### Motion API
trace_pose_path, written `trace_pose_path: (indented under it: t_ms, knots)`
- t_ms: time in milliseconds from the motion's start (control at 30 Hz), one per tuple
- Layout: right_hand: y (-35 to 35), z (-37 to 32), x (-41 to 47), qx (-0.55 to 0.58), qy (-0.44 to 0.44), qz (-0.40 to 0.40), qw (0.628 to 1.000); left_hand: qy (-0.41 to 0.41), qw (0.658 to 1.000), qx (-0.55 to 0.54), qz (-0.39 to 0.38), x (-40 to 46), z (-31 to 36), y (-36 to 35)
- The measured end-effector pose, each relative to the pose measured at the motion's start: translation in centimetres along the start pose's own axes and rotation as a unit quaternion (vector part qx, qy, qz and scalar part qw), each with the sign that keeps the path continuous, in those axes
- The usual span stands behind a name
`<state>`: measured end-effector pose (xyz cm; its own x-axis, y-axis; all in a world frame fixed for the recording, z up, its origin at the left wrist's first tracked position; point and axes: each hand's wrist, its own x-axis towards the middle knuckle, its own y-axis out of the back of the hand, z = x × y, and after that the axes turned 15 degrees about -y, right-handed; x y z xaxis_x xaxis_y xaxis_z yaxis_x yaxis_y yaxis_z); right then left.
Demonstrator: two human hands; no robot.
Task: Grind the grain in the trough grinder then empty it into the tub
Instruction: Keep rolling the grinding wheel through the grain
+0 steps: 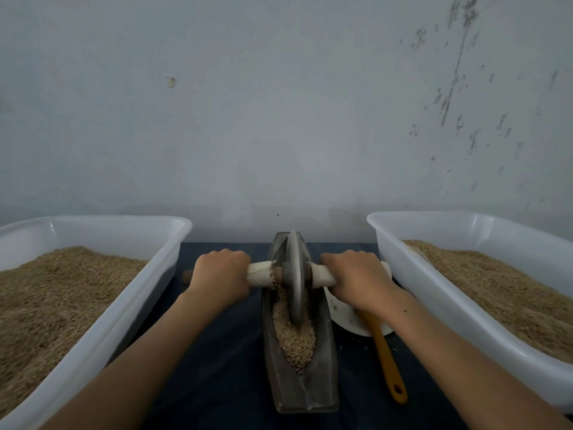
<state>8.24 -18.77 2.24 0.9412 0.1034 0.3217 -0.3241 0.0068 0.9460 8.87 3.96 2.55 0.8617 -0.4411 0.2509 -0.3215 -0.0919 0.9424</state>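
A long dark metal trough grinder (pixel 302 389) lies lengthwise on the dark cloth in the middle. Its grey metal wheel (pixel 294 274) stands upright in the trough's far half. Pale brown grain (pixel 296 339) fills the groove in front of the wheel. A pale wooden axle handle (pixel 260 274) runs through the wheel to both sides. My left hand (pixel 218 276) grips the left end of the handle. My right hand (pixel 359 279) grips the right end. A white plastic tub (pixel 148 290) holding grain stands on the left, and another white tub (pixel 440 299) holding grain stands on the right.
A white plate (pixel 344 315) lies between the grinder and the right tub, partly under my right forearm. A yellow-handled utensil (pixel 386 364) rests on it, its handle pointing toward me. A pale wall rises close behind the table.
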Motion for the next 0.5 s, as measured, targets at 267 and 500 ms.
trace_pose_path:
  t_ms: [267, 500]
  knots:
    - [1.7, 0.2, 0.1, -0.019, 0.011, -0.149, 0.989, -0.006, 0.989, -0.045, -0.139, 0.0, -0.4, 1.0]
    - [0.4, 0.3, 0.3, -0.001, 0.008, -0.055, 0.998, -0.002, 0.999, -0.012, -0.05, 0.1, -0.2, 0.5]
